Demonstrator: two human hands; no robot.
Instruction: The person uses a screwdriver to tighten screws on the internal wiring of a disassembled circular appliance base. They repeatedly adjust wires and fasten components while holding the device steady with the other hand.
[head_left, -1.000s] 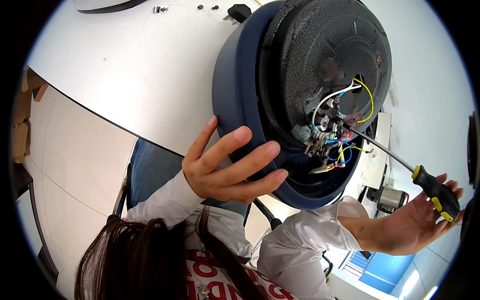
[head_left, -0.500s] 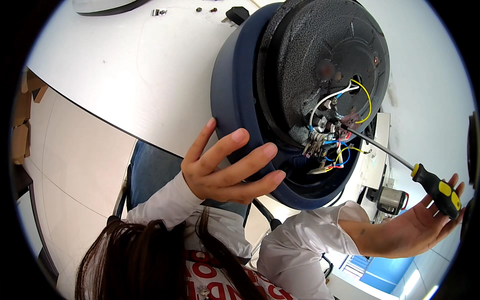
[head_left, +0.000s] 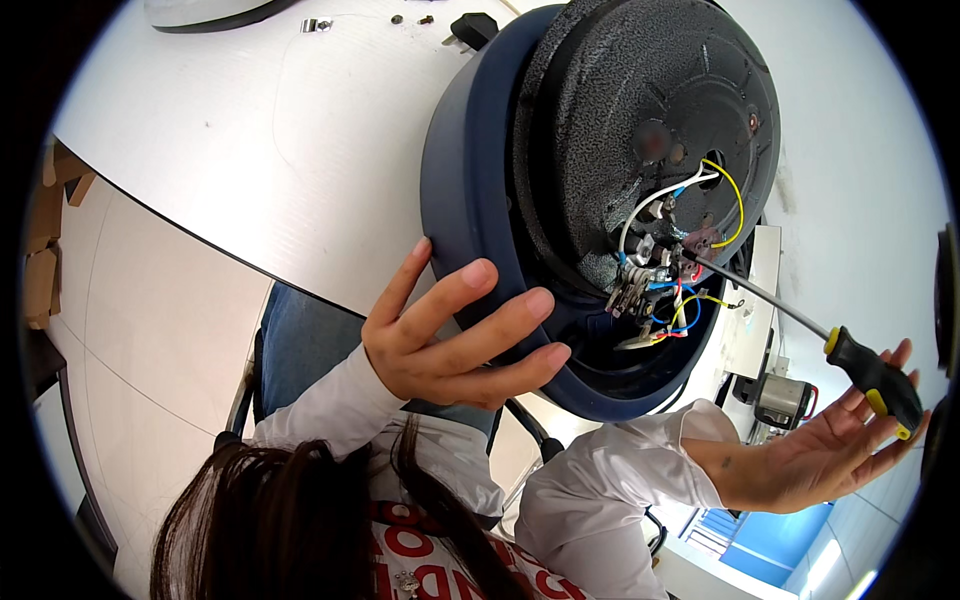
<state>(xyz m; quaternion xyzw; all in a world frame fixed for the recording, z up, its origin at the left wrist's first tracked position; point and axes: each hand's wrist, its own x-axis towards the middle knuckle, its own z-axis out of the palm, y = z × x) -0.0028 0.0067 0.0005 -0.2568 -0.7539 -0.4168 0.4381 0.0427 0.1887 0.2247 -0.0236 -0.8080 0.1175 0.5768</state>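
A round dark-blue appliance (head_left: 470, 200) lies tipped on its side on the white table (head_left: 260, 150), its black textured underside (head_left: 640, 110) facing me with coloured wires (head_left: 670, 290) exposed. My left hand (head_left: 450, 335) rests on the blue rim, fingers spread along its lower edge. My right hand (head_left: 840, 450) holds the black-and-yellow handle of a long screwdriver (head_left: 875, 375). The screwdriver's tip sits in the wire terminals.
Small screws and a black part (head_left: 470, 25) lie at the table's far edge, beside a white object (head_left: 200, 10). A small grey device (head_left: 785, 400) stands behind the appliance. Cardboard boxes (head_left: 45, 260) sit on the floor at left. My white sleeves and dark hair fill the lower view.
The right hand has shifted slightly on the screwdriver handle, fingers more spread. The left hand and the appliance have stayed put.
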